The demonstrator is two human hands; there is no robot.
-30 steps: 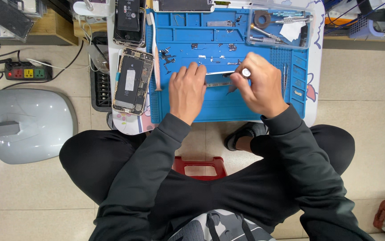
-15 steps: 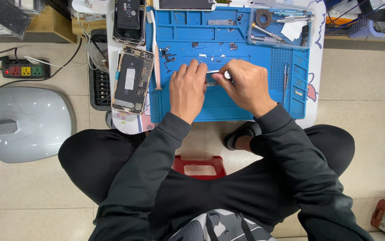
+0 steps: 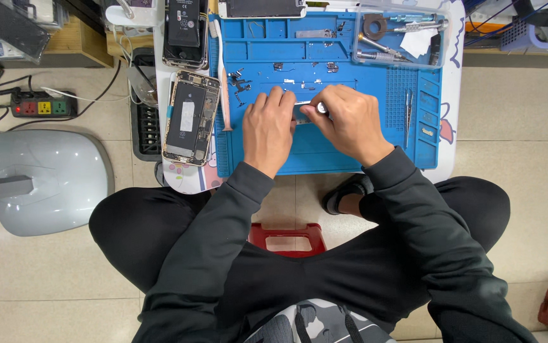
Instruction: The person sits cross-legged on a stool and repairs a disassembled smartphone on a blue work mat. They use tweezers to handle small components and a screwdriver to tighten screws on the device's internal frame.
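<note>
Left hand [image 3: 269, 130] curled, pinning small metal part [image 3: 302, 114] on blue mat [image 3: 324, 152]; right hand [image 3: 345, 121] closed around silver tool [image 3: 320, 109], working on it.

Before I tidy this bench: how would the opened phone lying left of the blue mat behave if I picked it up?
The opened phone looks thin, flat and rigid, so probably stiff and unlikely to roll. Its insides are exposed, so likely fragile; gripping the edges seems safer. It overhangs the blue mat edge slightly, so a push might tip it.

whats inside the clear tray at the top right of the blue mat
The clear tray holds a dark ring-shaped roll, metal screwdrivers and a white paper scrap. Anything under the paper is covered.
</note>
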